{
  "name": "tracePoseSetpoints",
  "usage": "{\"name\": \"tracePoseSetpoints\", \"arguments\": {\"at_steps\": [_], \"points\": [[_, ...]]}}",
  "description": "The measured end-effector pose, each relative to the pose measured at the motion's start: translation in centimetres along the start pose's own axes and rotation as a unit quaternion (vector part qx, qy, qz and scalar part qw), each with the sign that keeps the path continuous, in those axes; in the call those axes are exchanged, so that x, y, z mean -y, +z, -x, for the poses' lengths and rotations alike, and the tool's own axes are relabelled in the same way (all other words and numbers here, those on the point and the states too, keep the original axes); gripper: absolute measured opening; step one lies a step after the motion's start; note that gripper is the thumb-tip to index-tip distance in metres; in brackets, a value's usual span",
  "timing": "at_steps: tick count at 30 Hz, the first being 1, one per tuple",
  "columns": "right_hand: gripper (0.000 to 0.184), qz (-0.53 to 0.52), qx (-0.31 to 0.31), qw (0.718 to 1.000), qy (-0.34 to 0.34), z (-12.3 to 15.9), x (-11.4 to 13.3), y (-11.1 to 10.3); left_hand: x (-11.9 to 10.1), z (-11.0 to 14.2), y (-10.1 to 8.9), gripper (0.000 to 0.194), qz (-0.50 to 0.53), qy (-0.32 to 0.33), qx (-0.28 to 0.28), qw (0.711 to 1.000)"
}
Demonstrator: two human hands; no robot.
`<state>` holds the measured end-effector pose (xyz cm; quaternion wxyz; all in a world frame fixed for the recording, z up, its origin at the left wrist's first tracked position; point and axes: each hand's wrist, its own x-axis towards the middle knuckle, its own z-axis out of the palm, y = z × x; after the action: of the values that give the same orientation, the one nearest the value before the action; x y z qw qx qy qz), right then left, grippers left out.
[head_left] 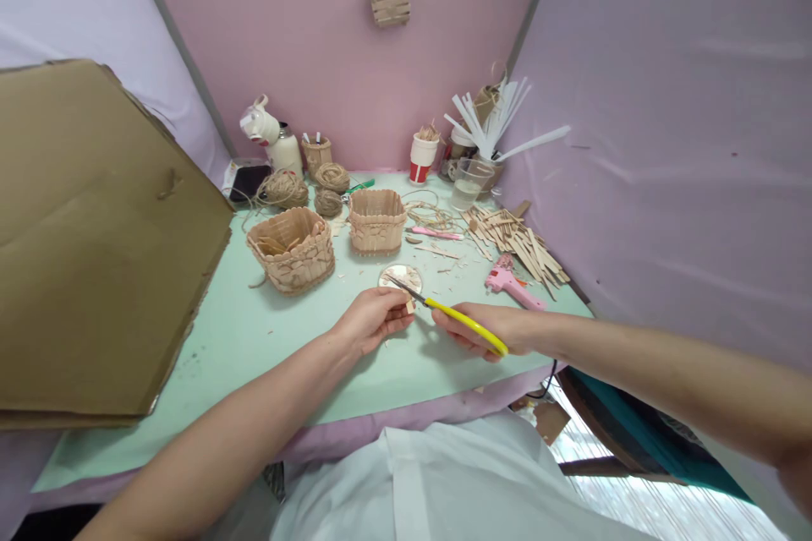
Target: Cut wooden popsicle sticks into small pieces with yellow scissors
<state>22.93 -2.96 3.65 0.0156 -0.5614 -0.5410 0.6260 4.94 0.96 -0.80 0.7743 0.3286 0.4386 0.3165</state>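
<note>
Near the front of the table, my left hand point(375, 319) pinches a small piece of wooden stick point(410, 305) between thumb and fingers. My right hand point(479, 328) is closed around the yellow handles of a pair of scissors point(460, 319). The blades point left and lie at the piece of stick; whether they touch it I cannot tell. Just beyond the blades is a small round dish point(406, 277) with wood scraps in it. Two baskets stand farther back: a left one point(295, 266) with sticks inside, and a squarer one point(376, 224) to its right.
A pink glue gun point(511, 283) and a pile of wooden sticks point(523, 241) lie on the right. Twine balls point(285, 188), a paper cup point(422, 159) and a clear plastic cup point(468, 184) stand at the back. A large cardboard sheet point(95, 254) covers the left side.
</note>
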Motion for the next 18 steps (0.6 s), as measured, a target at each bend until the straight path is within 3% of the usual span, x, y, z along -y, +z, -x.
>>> {"name": "tracePoseSetpoints", "arguments": {"at_steps": [5,7,10,12,15,18], "points": [[0.041,0.021,-0.032,0.999,-0.023,2.8,-1.1,-0.9,0.4,0.7,0.7,0.012,-0.065,0.006,0.039,0.997],[0.037,0.09,-0.102,0.99,-0.029,3.8,-2.0,-1.1,0.5,1.0,1.0,0.009,-0.097,0.014,0.059,0.993],[0.033,0.182,-0.247,0.951,-0.031,4.7,-3.6,-0.8,0.6,1.3,1.3,0.01,-0.117,0.028,0.065,0.991],[0.027,0.198,-0.306,0.931,-0.027,5.0,-4.8,-0.3,0.7,1.3,1.3,0.012,-0.12,0.039,0.065,0.99],[0.013,0.148,-0.324,0.934,-0.008,5.5,-6.5,0.9,1.0,1.2,1.4,0.012,-0.128,0.061,0.072,0.987],[0.019,0.092,-0.302,0.949,-0.004,6.3,-7.5,1.8,1.2,1.1,1.5,0.014,-0.129,0.069,0.079,0.986]]}}
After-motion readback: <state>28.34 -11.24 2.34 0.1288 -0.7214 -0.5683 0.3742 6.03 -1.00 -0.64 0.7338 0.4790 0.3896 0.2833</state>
